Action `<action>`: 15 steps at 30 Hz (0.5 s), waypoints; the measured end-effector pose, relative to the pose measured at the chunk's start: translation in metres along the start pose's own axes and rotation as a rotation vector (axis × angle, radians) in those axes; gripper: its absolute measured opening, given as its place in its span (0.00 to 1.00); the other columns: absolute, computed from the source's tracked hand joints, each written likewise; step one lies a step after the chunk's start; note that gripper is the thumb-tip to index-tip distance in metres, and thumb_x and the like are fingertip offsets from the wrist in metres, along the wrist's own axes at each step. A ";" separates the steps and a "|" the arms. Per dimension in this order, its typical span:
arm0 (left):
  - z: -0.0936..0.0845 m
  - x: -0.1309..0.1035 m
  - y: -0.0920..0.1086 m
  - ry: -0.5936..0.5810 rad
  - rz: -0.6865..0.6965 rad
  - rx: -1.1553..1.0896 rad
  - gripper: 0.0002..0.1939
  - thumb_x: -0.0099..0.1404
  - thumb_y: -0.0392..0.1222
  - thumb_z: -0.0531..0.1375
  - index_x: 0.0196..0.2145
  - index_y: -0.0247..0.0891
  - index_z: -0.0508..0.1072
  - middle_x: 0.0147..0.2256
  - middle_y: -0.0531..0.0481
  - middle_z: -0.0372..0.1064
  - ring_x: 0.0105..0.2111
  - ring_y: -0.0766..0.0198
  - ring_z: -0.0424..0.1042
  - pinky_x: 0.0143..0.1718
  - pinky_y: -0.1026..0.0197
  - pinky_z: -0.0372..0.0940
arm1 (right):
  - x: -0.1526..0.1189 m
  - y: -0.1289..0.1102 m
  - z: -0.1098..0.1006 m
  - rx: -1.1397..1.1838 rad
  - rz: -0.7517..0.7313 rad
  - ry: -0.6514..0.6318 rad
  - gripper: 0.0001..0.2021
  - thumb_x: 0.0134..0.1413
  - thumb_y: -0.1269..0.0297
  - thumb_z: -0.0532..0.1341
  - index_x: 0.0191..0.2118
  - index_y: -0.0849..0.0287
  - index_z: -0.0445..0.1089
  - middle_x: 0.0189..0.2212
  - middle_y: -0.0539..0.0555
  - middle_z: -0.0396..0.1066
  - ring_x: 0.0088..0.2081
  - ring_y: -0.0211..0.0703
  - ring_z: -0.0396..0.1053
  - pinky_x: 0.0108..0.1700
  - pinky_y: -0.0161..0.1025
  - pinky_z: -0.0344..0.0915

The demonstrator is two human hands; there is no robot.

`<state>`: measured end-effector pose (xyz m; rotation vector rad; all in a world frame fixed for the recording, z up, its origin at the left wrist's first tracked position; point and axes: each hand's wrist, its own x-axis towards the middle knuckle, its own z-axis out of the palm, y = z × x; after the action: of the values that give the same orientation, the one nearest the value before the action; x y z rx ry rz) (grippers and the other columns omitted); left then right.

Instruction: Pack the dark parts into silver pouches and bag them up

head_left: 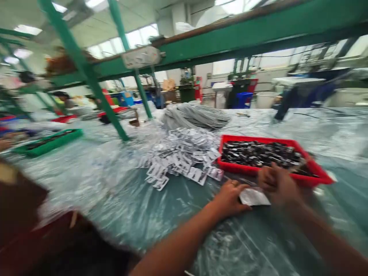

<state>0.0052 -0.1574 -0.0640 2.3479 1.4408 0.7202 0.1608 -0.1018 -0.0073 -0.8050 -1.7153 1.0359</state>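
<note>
On the plastic-covered table, my left hand (231,197) grips the left edge of a small whitish packet (254,196) between thumb and fingers. My right hand (277,183), blurred, is closed with curled fingers just beyond the packet's right end, in front of the red tray (324,174). What it holds, if anything, I cannot make out. Many small dark parts (258,153) fill that tray; their kind is too blurred to tell. Left of it lies a loose heap of small white-and-grey printed packets or cards (184,153).
Behind the heap sits a coil of grey cable (195,116). A green tray (51,143) with dark parts stands at far left, near another person's hand (5,145). Green posts (92,84) and a beam (230,36) cross the view. Brown boxes (20,191) show at lower left.
</note>
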 end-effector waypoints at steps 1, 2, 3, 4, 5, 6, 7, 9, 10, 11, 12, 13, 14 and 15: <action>0.000 0.002 -0.002 0.031 -0.046 -0.053 0.40 0.50 0.53 0.72 0.57 0.36 0.68 0.48 0.38 0.70 0.51 0.47 0.68 0.53 0.49 0.64 | 0.000 -0.001 0.001 0.130 0.068 0.021 0.29 0.60 0.36 0.42 0.16 0.51 0.43 0.13 0.43 0.42 0.13 0.34 0.41 0.13 0.34 0.47; 0.000 0.004 -0.003 0.057 -0.087 -0.091 0.38 0.49 0.50 0.73 0.55 0.35 0.69 0.49 0.38 0.69 0.52 0.46 0.67 0.53 0.48 0.64 | 0.002 0.001 0.005 0.288 0.127 0.042 0.30 0.59 0.36 0.45 0.16 0.52 0.43 0.13 0.42 0.40 0.13 0.33 0.39 0.13 0.33 0.44; 0.000 0.006 -0.004 0.070 -0.110 -0.126 0.35 0.49 0.47 0.73 0.53 0.36 0.71 0.48 0.39 0.69 0.51 0.46 0.67 0.53 0.46 0.63 | 0.003 0.004 0.011 0.471 0.172 0.051 0.30 0.56 0.37 0.50 0.15 0.53 0.43 0.13 0.41 0.39 0.14 0.31 0.36 0.14 0.31 0.41; -0.001 0.007 -0.004 0.069 -0.117 -0.162 0.32 0.49 0.45 0.73 0.51 0.36 0.72 0.48 0.39 0.70 0.50 0.47 0.68 0.53 0.46 0.63 | 0.005 0.008 0.017 0.566 0.188 0.092 0.30 0.56 0.39 0.53 0.14 0.54 0.44 0.12 0.41 0.39 0.14 0.30 0.35 0.15 0.30 0.39; -0.002 0.008 -0.004 0.079 -0.131 -0.191 0.30 0.49 0.43 0.73 0.49 0.36 0.72 0.47 0.40 0.70 0.50 0.47 0.68 0.52 0.46 0.64 | 0.006 0.013 0.024 0.634 0.196 0.124 0.30 0.55 0.41 0.55 0.14 0.54 0.44 0.12 0.41 0.39 0.14 0.29 0.34 0.15 0.30 0.37; -0.003 0.008 -0.003 0.085 -0.141 -0.216 0.29 0.48 0.42 0.73 0.48 0.36 0.73 0.46 0.41 0.71 0.49 0.48 0.69 0.52 0.46 0.64 | 0.006 0.017 0.030 0.677 0.198 0.154 0.30 0.55 0.42 0.56 0.14 0.55 0.44 0.12 0.41 0.39 0.14 0.28 0.34 0.15 0.30 0.36; -0.004 0.008 -0.002 0.088 -0.151 -0.237 0.28 0.48 0.40 0.73 0.46 0.36 0.73 0.45 0.42 0.71 0.48 0.48 0.69 0.51 0.46 0.64 | 0.006 0.021 0.035 0.708 0.195 0.180 0.30 0.55 0.43 0.57 0.14 0.55 0.44 0.12 0.41 0.39 0.14 0.28 0.34 0.15 0.29 0.36; -0.005 0.007 0.000 0.093 -0.169 -0.266 0.26 0.46 0.38 0.73 0.44 0.36 0.74 0.44 0.43 0.71 0.47 0.49 0.70 0.50 0.48 0.65 | 0.004 0.025 0.044 0.745 0.186 0.213 0.29 0.54 0.45 0.57 0.14 0.55 0.45 0.12 0.40 0.39 0.14 0.27 0.34 0.15 0.29 0.36; -0.005 0.007 0.001 0.094 -0.174 -0.279 0.25 0.46 0.37 0.73 0.43 0.36 0.74 0.43 0.44 0.71 0.46 0.50 0.70 0.49 0.49 0.65 | 0.003 0.027 0.047 0.749 0.178 0.231 0.28 0.54 0.46 0.57 0.14 0.55 0.45 0.12 0.40 0.40 0.13 0.27 0.34 0.15 0.29 0.36; -0.006 0.007 0.001 0.095 -0.176 -0.289 0.23 0.46 0.37 0.73 0.41 0.36 0.74 0.42 0.45 0.72 0.45 0.51 0.70 0.47 0.51 0.65 | 0.002 0.028 0.050 0.742 0.167 0.246 0.27 0.53 0.47 0.57 0.14 0.55 0.46 0.11 0.40 0.40 0.13 0.28 0.35 0.15 0.30 0.37; -0.006 0.008 0.001 0.099 -0.178 -0.295 0.22 0.46 0.37 0.73 0.39 0.36 0.74 0.41 0.45 0.72 0.44 0.51 0.70 0.46 0.52 0.66 | 0.003 0.028 0.053 0.727 0.154 0.257 0.27 0.53 0.48 0.58 0.14 0.55 0.46 0.11 0.41 0.41 0.13 0.28 0.36 0.15 0.30 0.37; -0.006 0.008 0.001 0.105 -0.179 -0.297 0.20 0.46 0.37 0.73 0.37 0.36 0.73 0.40 0.46 0.72 0.43 0.52 0.70 0.44 0.53 0.66 | 0.003 0.029 0.055 0.709 0.140 0.263 0.26 0.53 0.49 0.58 0.14 0.55 0.47 0.11 0.41 0.41 0.13 0.28 0.37 0.15 0.30 0.37; -0.005 0.009 0.001 0.111 -0.179 -0.296 0.19 0.46 0.37 0.72 0.36 0.36 0.73 0.39 0.47 0.72 0.43 0.52 0.70 0.44 0.53 0.65 | 0.004 0.029 0.057 0.693 0.126 0.264 0.26 0.53 0.49 0.58 0.14 0.55 0.47 0.11 0.41 0.42 0.13 0.28 0.37 0.15 0.30 0.38; -0.005 0.009 0.001 0.115 -0.178 -0.294 0.19 0.46 0.37 0.72 0.36 0.36 0.73 0.38 0.47 0.72 0.42 0.52 0.70 0.43 0.53 0.65 | 0.004 0.029 0.059 0.684 0.113 0.262 0.26 0.53 0.50 0.59 0.14 0.55 0.47 0.11 0.41 0.42 0.14 0.27 0.37 0.16 0.30 0.38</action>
<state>0.0065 -0.1498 -0.0567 1.9597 1.4547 0.9575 0.1055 -0.1024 -0.0434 -0.5567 -0.9968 1.4107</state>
